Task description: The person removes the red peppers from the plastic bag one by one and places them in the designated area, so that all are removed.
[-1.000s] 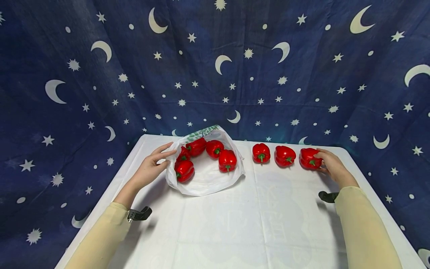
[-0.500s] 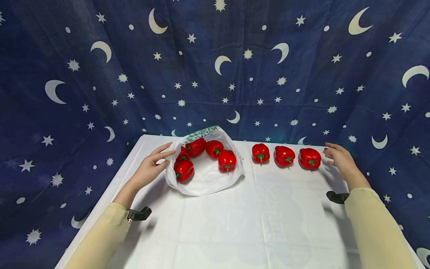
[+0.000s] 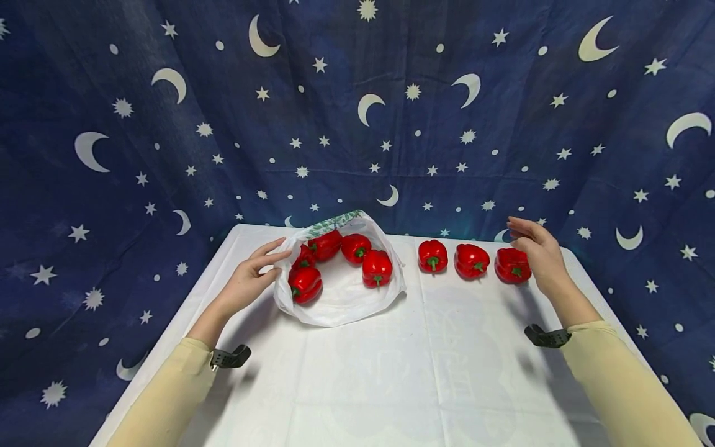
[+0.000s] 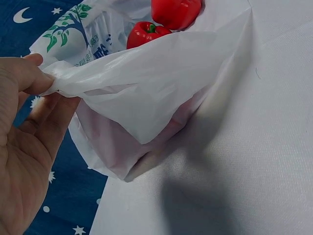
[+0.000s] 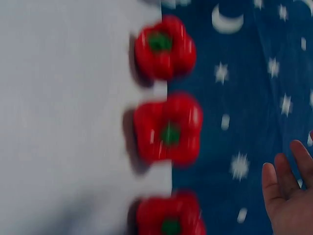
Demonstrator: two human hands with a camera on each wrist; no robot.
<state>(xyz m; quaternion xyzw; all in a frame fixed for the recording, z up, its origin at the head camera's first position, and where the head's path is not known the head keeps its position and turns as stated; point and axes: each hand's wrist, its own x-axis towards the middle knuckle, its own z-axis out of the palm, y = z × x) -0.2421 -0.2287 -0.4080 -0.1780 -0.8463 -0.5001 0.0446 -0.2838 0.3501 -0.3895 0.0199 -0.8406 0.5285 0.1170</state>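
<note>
My left hand [image 3: 251, 279] pinches the left rim of a white plastic bag [image 4: 142, 88] between thumb and fingers, with the bag's mouth spread wide. Inside lie several red bell peppers, one of them a pepper [image 3: 377, 269] at the right side. To the right of the bag, three more red bell peppers stand in a row: a left one [image 3: 432, 256], a middle one [image 3: 472, 261] and a right one [image 3: 511, 266]. Above the right pepper hovers my right hand [image 3: 542, 254], fingers extended and holding nothing. In the right wrist view this hand [image 5: 291, 196] is apart from the peppers.
A white cloth covers the table [image 3: 380, 385]. Behind it and at both sides hangs a dark blue curtain [image 3: 335, 112] with moons and stars. The row of peppers stands near the table's back edge.
My right hand let go of the right pepper and drew off to the right. Now it has risen and swung back left over that pepper. My left hand keeps its place on the bag.
</note>
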